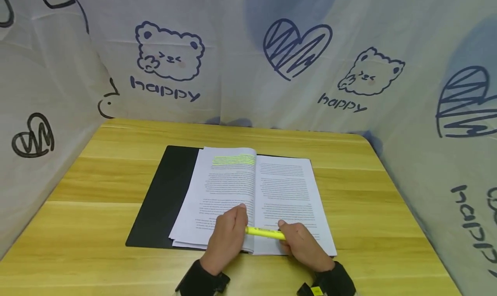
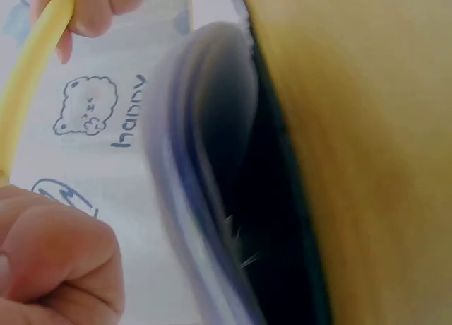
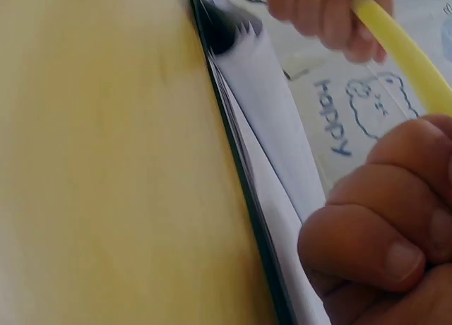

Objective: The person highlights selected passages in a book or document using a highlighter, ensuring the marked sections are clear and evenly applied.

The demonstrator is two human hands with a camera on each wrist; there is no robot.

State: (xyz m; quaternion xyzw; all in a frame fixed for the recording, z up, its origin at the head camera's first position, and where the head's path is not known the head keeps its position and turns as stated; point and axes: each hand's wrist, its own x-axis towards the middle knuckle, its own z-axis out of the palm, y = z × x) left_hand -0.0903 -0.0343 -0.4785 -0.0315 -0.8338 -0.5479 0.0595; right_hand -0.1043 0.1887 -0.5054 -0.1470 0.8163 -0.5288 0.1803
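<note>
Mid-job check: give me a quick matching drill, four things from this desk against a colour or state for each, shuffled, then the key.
Things:
1. highlighter
2. folder
3. top lines of the left page
4. table

Colour or state:
A. black, lying open under the pages
B. marked in yellow-green
C. yellow, held at both ends by left hand and right hand
D. light wood

Pairs: 1-C, 2-A, 3-B, 4-D

Highlighter (image 1: pixel 265 232) ends hidden, perhaps capped; print illegible.
</note>
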